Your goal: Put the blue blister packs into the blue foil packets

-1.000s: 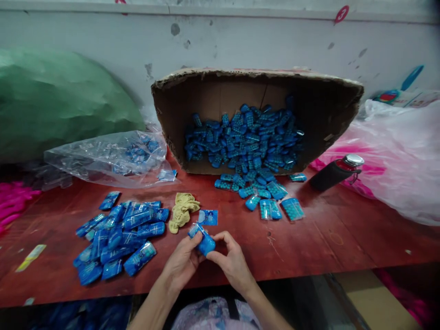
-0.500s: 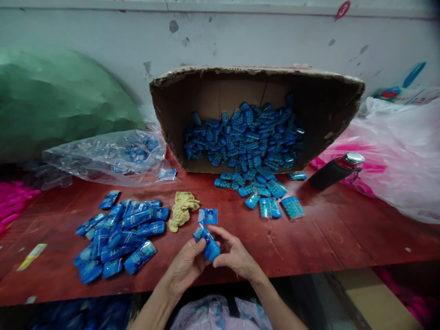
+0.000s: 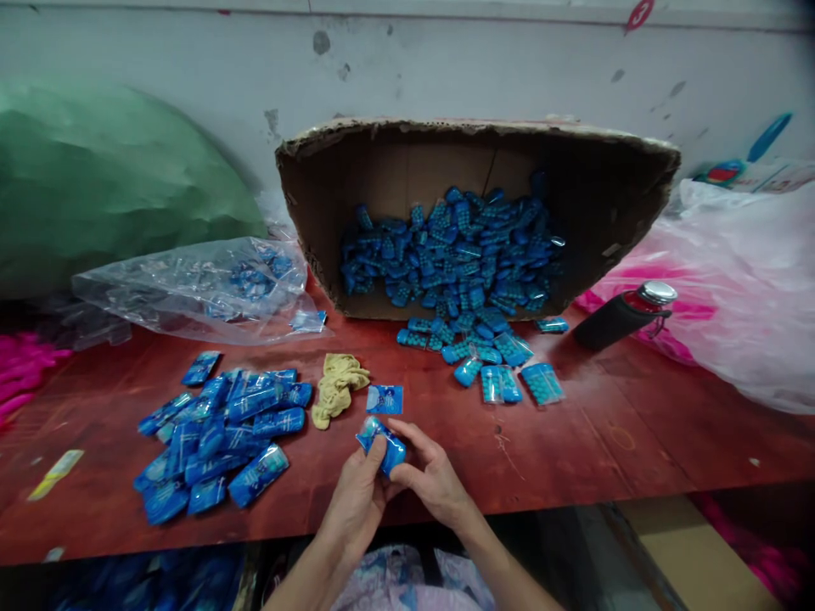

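Clamping the blue packet [image 3: 390, 453] in its fingers at the lower centre of the frame, the left hand [image 3: 357, 490] apparently steadies it above the tabletop [image 3: 548, 450] for the right hand [image 3: 441, 485], whose fingers curl at its end, grip unclear.

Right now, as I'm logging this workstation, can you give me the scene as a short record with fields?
left hand: holds a blue packet, thumb on top
right hand: thumb and forefinger at the packet's right end; grip unclear
nearest items: small blue card, yellowish cloth
left side: heap of blue packets, clear plastic bag behind
box: cardboard, opening toward the person, many blue packs inside
before the box: loose packs
right of box: dark bottle, metallic cap
surface: red table
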Action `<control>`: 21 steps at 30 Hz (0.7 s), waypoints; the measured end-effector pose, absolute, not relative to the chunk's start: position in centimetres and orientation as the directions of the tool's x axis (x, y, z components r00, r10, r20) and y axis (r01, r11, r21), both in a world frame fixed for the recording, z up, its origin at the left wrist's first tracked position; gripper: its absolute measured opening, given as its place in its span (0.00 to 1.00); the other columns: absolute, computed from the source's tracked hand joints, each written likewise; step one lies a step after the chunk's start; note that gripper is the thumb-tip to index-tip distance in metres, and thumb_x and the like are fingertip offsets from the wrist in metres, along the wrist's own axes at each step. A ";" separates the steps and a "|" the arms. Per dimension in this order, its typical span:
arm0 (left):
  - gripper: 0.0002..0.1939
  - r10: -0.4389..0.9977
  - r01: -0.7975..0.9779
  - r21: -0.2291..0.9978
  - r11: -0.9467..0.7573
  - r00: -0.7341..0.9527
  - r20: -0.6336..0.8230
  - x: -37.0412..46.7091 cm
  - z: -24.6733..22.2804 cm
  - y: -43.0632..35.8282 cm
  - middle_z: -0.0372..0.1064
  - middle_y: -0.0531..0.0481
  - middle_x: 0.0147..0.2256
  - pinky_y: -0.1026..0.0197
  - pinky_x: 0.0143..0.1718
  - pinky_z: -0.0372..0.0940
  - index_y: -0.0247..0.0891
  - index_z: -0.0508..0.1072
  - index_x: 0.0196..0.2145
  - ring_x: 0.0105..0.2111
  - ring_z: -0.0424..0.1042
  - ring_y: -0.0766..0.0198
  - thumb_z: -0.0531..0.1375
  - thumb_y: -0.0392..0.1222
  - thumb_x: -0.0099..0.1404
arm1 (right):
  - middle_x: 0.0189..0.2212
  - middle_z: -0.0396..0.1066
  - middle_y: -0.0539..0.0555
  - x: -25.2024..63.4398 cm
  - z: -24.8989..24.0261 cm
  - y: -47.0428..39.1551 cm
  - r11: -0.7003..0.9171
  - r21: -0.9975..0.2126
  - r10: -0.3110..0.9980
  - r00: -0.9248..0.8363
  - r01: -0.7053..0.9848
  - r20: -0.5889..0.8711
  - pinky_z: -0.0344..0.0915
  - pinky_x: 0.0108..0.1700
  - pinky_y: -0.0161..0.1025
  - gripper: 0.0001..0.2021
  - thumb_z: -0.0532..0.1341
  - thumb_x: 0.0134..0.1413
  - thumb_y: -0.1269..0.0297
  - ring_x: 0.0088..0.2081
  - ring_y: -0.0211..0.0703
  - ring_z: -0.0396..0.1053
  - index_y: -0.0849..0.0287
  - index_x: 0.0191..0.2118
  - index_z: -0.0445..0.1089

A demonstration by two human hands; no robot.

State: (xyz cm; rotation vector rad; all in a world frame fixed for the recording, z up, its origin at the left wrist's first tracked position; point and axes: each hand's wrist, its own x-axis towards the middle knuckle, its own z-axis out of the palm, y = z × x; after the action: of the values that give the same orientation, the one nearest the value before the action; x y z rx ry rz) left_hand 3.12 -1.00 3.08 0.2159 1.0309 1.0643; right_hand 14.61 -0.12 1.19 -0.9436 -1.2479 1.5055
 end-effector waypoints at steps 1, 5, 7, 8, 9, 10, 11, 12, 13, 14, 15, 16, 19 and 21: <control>0.10 0.807 -0.628 0.589 0.509 0.110 -0.580 3.1 3.0 -1.0 0.71 0.53 0.25 0.67 0.26 0.65 0.35 0.71 0.34 0.24 0.69 0.71 0.60 0.43 0.55 | 0.46 0.66 0.50 14.5 1.2 -0.2 -0.022 -0.987 0.968 -0.251 -0.159 0.019 0.57 0.51 0.42 0.25 0.61 0.41 0.73 0.48 0.45 0.62 0.50 0.48 0.66; 0.11 0.798 -0.658 0.516 0.548 0.226 -0.559 2.7 2.8 -1.3 0.74 0.47 0.31 0.62 0.34 0.67 0.34 0.71 0.38 0.31 0.72 0.65 0.57 0.41 0.58 | 0.41 0.67 0.48 14.3 0.3 -0.2 -0.151 -0.959 0.970 -0.224 -0.242 -0.096 0.64 0.40 0.37 0.25 0.63 0.39 0.70 0.36 0.39 0.66 0.49 0.48 0.65; 0.11 0.787 -0.687 0.457 0.565 0.280 -0.550 2.6 2.8 -1.4 0.74 0.45 0.33 0.59 0.40 0.66 0.34 0.71 0.38 0.34 0.73 0.63 0.56 0.41 0.59 | 0.40 0.67 0.48 14.3 -0.3 -0.1 -0.233 -0.917 0.954 -0.259 -0.323 -0.151 0.64 0.37 0.35 0.26 0.65 0.39 0.67 0.32 0.37 0.66 0.49 0.48 0.64; 0.11 0.782 -0.700 0.428 0.572 0.307 -0.543 2.6 2.9 -1.4 0.74 0.44 0.34 0.57 0.42 0.65 0.34 0.71 0.38 0.36 0.73 0.62 0.55 0.41 0.59 | 0.40 0.67 0.48 14.4 -0.5 -0.1 -0.261 -0.895 0.943 -0.292 -0.362 -0.157 0.64 0.37 0.35 0.27 0.66 0.38 0.65 0.32 0.37 0.67 0.49 0.49 0.64; 0.11 0.778 -0.708 0.404 0.579 0.330 -0.534 2.5 2.9 -1.4 0.74 0.44 0.35 0.56 0.44 0.64 0.34 0.71 0.38 0.37 0.72 0.62 0.55 0.41 0.60 | 0.40 0.67 0.49 14.4 -0.6 0.0 -0.284 -0.873 0.931 -0.330 -0.397 -0.153 0.64 0.38 0.36 0.27 0.66 0.38 0.61 0.34 0.38 0.67 0.50 0.49 0.63; 0.11 0.777 -0.712 0.392 0.582 0.347 -0.525 2.4 2.9 -1.3 0.74 0.44 0.36 0.55 0.45 0.63 0.34 0.71 0.38 0.38 0.72 0.61 0.55 0.41 0.60 | 0.41 0.67 0.50 14.5 -0.6 0.0 -0.303 -0.850 0.920 -0.365 -0.430 -0.143 0.64 0.40 0.37 0.28 0.66 0.39 0.58 0.36 0.40 0.68 0.51 0.50 0.62; 0.10 0.780 -0.710 0.395 0.583 0.353 -0.516 2.3 2.8 -1.3 0.74 0.44 0.36 0.54 0.45 0.63 0.34 0.71 0.37 0.39 0.72 0.60 0.55 0.40 0.60 | 0.42 0.67 0.52 14.6 -0.5 0.1 -0.311 -0.833 0.913 -0.387 -0.457 -0.129 0.63 0.43 0.39 0.29 0.65 0.40 0.54 0.38 0.42 0.68 0.52 0.51 0.62; 0.09 0.785 -0.702 0.412 0.581 0.350 -0.510 2.2 2.8 -1.2 0.74 0.44 0.37 0.54 0.45 0.63 0.34 0.71 0.37 0.39 0.72 0.60 0.55 0.40 0.60 | 0.43 0.67 0.53 14.7 -0.3 0.1 -0.304 -0.828 0.913 -0.393 -0.471 -0.111 0.61 0.45 0.41 0.29 0.63 0.41 0.51 0.41 0.44 0.67 0.53 0.51 0.62; 0.08 0.794 -0.692 0.438 0.574 0.338 -0.506 2.1 2.7 -1.2 0.74 0.45 0.37 0.54 0.45 0.63 0.34 0.71 0.36 0.38 0.72 0.61 0.55 0.39 0.59 | 0.45 0.67 0.54 14.8 0.0 0.2 -0.282 -0.839 0.918 -0.385 -0.466 -0.094 0.59 0.48 0.43 0.28 0.61 0.43 0.49 0.44 0.46 0.66 0.54 0.51 0.62; 0.08 0.804 -0.681 0.469 0.563 0.319 -0.501 2.0 2.6 -1.1 0.75 0.46 0.36 0.55 0.45 0.63 0.34 0.71 0.36 0.37 0.72 0.62 0.56 0.38 0.59 | 0.47 0.66 0.55 14.9 0.3 0.3 -0.253 -0.861 0.924 -0.375 -0.441 -0.080 0.57 0.51 0.44 0.26 0.61 0.44 0.50 0.47 0.47 0.64 0.55 0.50 0.63; 0.08 0.814 -0.670 0.498 0.550 0.299 -0.497 2.0 2.5 -1.1 0.75 0.46 0.36 0.56 0.44 0.63 0.35 0.71 0.36 0.36 0.73 0.63 0.56 0.38 0.58 | 0.48 0.65 0.55 14.9 0.6 0.3 -0.226 -0.886 0.927 -0.369 -0.405 -0.068 0.54 0.53 0.45 0.25 0.61 0.46 0.52 0.49 0.47 0.62 0.55 0.50 0.63; 0.08 0.823 -0.659 0.524 0.540 0.283 -0.493 2.0 2.4 -1.2 0.75 0.47 0.35 0.57 0.43 0.64 0.35 0.71 0.36 0.35 0.73 0.63 0.57 0.38 0.58 | 0.49 0.65 0.54 14.9 0.9 0.3 -0.206 -0.907 0.927 -0.370 -0.368 -0.060 0.53 0.54 0.45 0.23 0.61 0.47 0.55 0.50 0.47 0.61 0.54 0.50 0.64; 0.12 0.843 -0.619 0.594 0.514 0.236 -0.484 2.1 2.3 -1.2 0.74 0.47 0.35 0.57 0.41 0.65 0.35 0.70 0.39 0.35 0.72 0.62 0.59 0.38 0.55 | 0.48 0.66 0.51 14.6 1.2 0.3 -0.203 -0.919 0.924 -0.378 -0.338 -0.065 0.53 0.53 0.45 0.20 0.61 0.47 0.64 0.49 0.45 0.62 0.53 0.49 0.64; 0.14 0.847 -0.572 0.645 0.506 0.186 -0.499 1.7 2.4 -1.0 0.74 0.46 0.33 0.57 0.40 0.65 0.34 0.69 0.38 0.34 0.72 0.61 0.61 0.40 0.53 | 0.46 0.67 0.50 14.2 1.0 0.3 -0.225 -0.906 0.918 -0.389 -0.360 -0.073 0.56 0.51 0.44 0.22 0.62 0.45 0.67 0.47 0.45 0.63 0.52 0.49 0.64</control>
State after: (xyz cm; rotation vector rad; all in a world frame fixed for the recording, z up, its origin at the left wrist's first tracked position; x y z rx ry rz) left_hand 1.68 -1.03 2.44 0.3479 0.9393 1.0273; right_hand 14.15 0.29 0.99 -0.7999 -1.0686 1.7632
